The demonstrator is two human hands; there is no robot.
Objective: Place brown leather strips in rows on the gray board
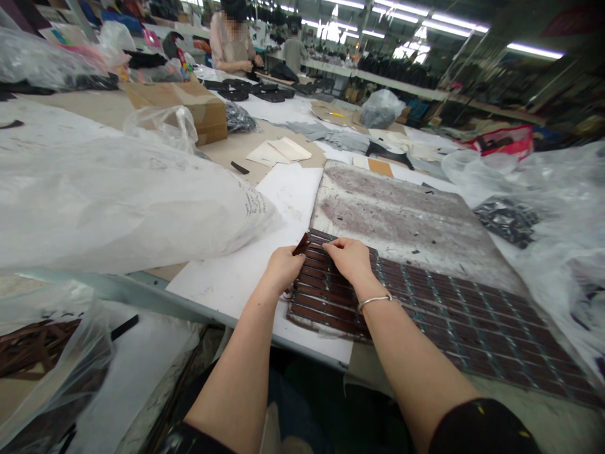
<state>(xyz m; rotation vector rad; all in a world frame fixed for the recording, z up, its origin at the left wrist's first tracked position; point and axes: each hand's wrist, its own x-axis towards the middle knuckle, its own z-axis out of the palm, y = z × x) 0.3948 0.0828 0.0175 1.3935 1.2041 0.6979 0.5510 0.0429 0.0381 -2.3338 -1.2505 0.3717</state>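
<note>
Rows of dark brown strips [439, 309] lie side by side along the near edge of a stained grey board [401, 208], with pale bluish lines crossing them. At the left end of these rows, my left hand [285, 268] is closed on a small dark brown strip [301, 244] that sticks up past its fingertips. My right hand [348, 255], a bracelet on its wrist, rests over the upper left rows. Its thumb and fingertips are pinched together at a strip's edge; what lies between them is too small to make out.
A large translucent plastic bag [123, 202] covers the table's left side. Behind it stands a cardboard box [208, 116]. More clear bags [562, 221] lie at the right. Brown strips fill an open bag [38, 347] at lower left. A person [234, 44] works across the table.
</note>
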